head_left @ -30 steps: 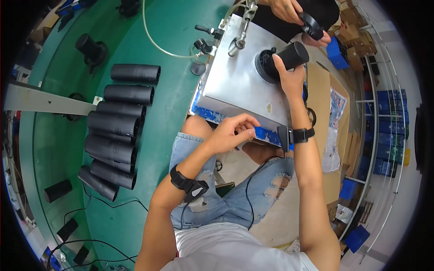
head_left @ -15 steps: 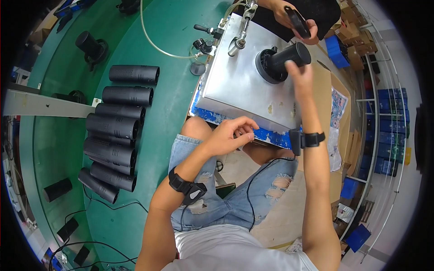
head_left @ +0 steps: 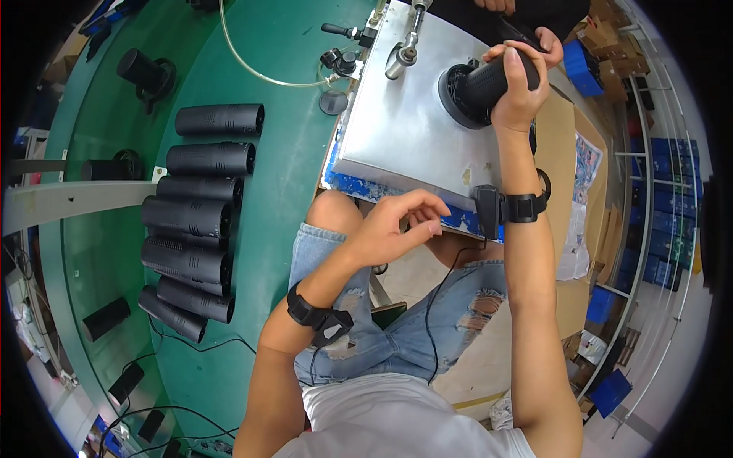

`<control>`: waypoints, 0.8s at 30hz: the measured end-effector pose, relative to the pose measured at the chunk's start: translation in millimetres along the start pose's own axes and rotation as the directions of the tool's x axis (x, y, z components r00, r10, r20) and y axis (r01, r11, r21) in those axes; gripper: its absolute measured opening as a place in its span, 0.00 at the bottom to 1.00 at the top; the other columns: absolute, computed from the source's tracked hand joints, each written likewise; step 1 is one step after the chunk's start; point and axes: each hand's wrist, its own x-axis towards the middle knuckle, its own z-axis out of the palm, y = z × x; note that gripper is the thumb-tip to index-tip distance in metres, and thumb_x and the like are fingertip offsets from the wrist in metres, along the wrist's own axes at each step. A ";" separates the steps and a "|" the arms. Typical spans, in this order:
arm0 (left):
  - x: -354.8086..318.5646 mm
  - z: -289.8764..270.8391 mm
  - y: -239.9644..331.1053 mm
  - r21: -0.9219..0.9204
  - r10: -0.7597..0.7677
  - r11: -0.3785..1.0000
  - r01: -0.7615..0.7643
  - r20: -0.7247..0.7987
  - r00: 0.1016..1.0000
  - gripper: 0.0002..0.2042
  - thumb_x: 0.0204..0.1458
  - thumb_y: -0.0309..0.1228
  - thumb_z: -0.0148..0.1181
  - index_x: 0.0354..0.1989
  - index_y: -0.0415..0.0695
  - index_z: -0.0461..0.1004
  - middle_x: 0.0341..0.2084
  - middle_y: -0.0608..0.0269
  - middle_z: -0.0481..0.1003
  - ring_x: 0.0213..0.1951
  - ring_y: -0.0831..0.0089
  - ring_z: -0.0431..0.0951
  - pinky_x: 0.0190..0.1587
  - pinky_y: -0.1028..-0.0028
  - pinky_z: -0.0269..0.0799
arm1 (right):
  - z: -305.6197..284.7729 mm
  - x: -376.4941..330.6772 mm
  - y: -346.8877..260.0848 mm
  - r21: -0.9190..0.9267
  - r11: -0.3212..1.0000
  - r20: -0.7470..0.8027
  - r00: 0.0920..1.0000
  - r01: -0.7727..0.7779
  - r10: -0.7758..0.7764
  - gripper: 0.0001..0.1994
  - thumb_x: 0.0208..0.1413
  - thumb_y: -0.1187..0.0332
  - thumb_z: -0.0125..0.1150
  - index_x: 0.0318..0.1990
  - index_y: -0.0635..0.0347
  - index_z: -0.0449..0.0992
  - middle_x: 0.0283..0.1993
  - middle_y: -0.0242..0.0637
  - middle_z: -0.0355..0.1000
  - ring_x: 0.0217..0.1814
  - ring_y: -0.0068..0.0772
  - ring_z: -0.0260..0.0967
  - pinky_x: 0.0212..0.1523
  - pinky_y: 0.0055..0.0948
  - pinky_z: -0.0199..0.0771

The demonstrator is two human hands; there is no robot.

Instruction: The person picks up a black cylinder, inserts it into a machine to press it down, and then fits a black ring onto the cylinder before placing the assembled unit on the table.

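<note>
My right hand is wrapped over the top of a black perforated cylinder. The cylinder stands on a round black base on the metal box. Nothing is in my left hand, which hovers over my lap by the front edge of the box, its fingers loosely bent and apart. Just beyond my right hand, another person's hand holds a dark part, partly hidden.
Several black cylindrical housings lie in a row on the green table to the left. A metal rod fitting rises from the box, and a clear hose loops beside it. Cardboard stands right of the box.
My right hand has gone from touching the cylinder's side to closing over its top. The other person's hands have shifted, one close to mine. My left hand stays nearly still.
</note>
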 end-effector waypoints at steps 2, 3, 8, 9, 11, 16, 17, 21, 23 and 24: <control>4.5 -4.4 16.7 -0.064 0.026 0.998 -0.028 -0.029 0.999 0.10 0.52 0.26 0.58 0.42 0.40 0.74 0.29 0.65 0.77 0.31 0.79 0.76 0.34 0.79 0.70 | -2.0 -1.0 3.6 -0.018 1.000 0.012 1.000 0.017 -0.016 0.10 0.54 0.71 0.54 0.40 0.69 0.71 0.31 0.45 0.72 0.33 0.37 0.72 0.41 0.32 0.74; 7.4 -14.2 34.1 0.002 0.054 0.999 -0.054 -0.052 0.997 0.09 0.51 0.26 0.57 0.40 0.40 0.75 0.28 0.64 0.77 0.31 0.79 0.76 0.34 0.78 0.70 | -5.8 -1.6 5.2 -0.038 0.999 0.027 0.999 0.032 -0.031 0.10 0.54 0.70 0.54 0.39 0.70 0.71 0.32 0.46 0.73 0.33 0.37 0.72 0.41 0.32 0.75; 96.0 -107.8 85.9 0.518 0.473 0.814 -0.263 -0.329 0.817 0.09 0.52 0.29 0.57 0.37 0.38 0.76 0.24 0.64 0.77 0.28 0.81 0.75 0.32 0.80 0.69 | -10.7 0.9 1.9 0.096 0.995 0.006 1.000 0.013 -0.014 0.10 0.54 0.71 0.57 0.40 0.70 0.71 0.29 0.43 0.75 0.31 0.31 0.73 0.37 0.27 0.74; 121.2 -125.5 84.9 0.599 0.416 0.793 -0.112 -0.398 0.818 0.13 0.53 0.36 0.53 0.41 0.41 0.78 0.32 0.57 0.80 0.34 0.71 0.79 0.38 0.73 0.73 | -12.4 0.4 3.7 0.088 0.996 0.002 1.000 0.014 -0.014 0.10 0.54 0.71 0.57 0.40 0.70 0.71 0.29 0.43 0.75 0.31 0.31 0.73 0.37 0.27 0.74; 164.2 -168.5 84.4 0.811 0.243 0.519 0.271 -0.444 0.862 0.18 0.47 0.33 0.54 0.46 0.39 0.72 0.37 0.45 0.77 0.42 0.50 0.76 0.47 0.60 0.71 | -6.5 0.6 4.4 0.116 0.993 0.015 1.000 0.012 -0.014 0.10 0.54 0.70 0.57 0.39 0.69 0.71 0.30 0.42 0.75 0.31 0.30 0.73 0.38 0.26 0.74; 190.8 -213.6 48.2 0.893 0.073 0.006 0.451 -0.450 0.890 0.20 0.53 0.42 0.42 0.45 0.49 0.79 0.44 0.46 0.76 0.50 0.49 0.74 0.54 0.58 0.68 | -6.7 -0.2 8.6 0.105 0.994 0.018 0.999 0.025 -0.027 0.10 0.54 0.70 0.58 0.39 0.69 0.71 0.30 0.41 0.75 0.32 0.30 0.73 0.38 0.26 0.74; 193.1 -210.2 45.6 0.897 0.070 0.009 0.443 -0.442 0.894 0.20 0.53 0.42 0.42 0.45 0.49 0.79 0.44 0.46 0.76 0.50 0.49 0.74 0.54 0.58 0.68 | -11.0 -0.8 9.0 0.087 0.996 0.027 0.999 0.024 -0.026 0.10 0.54 0.70 0.58 0.39 0.69 0.71 0.30 0.41 0.75 0.32 0.29 0.73 0.38 0.26 0.74; 192.7 -204.0 49.2 0.907 0.035 0.066 0.417 -0.420 0.907 0.21 0.53 0.43 0.43 0.44 0.45 0.79 0.43 0.45 0.77 0.48 0.47 0.75 0.54 0.58 0.68 | -16.6 -0.9 4.3 0.107 0.994 0.003 0.999 0.033 -0.033 0.10 0.54 0.71 0.58 0.39 0.68 0.71 0.30 0.41 0.75 0.32 0.29 0.73 0.39 0.26 0.74; 189.0 -210.3 52.5 0.907 0.049 0.083 0.412 -0.417 0.908 0.22 0.53 0.45 0.43 0.44 0.44 0.79 0.43 0.45 0.76 0.48 0.46 0.74 0.54 0.58 0.68 | -10.2 0.6 -4.8 0.123 0.992 0.018 1.000 -0.012 0.010 0.09 0.54 0.71 0.58 0.39 0.68 0.71 0.30 0.41 0.75 0.32 0.29 0.73 0.39 0.27 0.74; 188.0 -214.4 56.4 0.926 -0.014 0.119 0.359 -0.360 0.933 0.23 0.54 0.47 0.45 0.45 0.42 0.77 0.44 0.44 0.76 0.48 0.46 0.74 0.54 0.59 0.67 | -10.1 0.3 -5.8 0.065 0.997 0.036 0.999 -0.031 0.029 0.12 0.56 0.68 0.54 0.42 0.69 0.69 0.32 0.45 0.72 0.33 0.36 0.72 0.40 0.33 0.75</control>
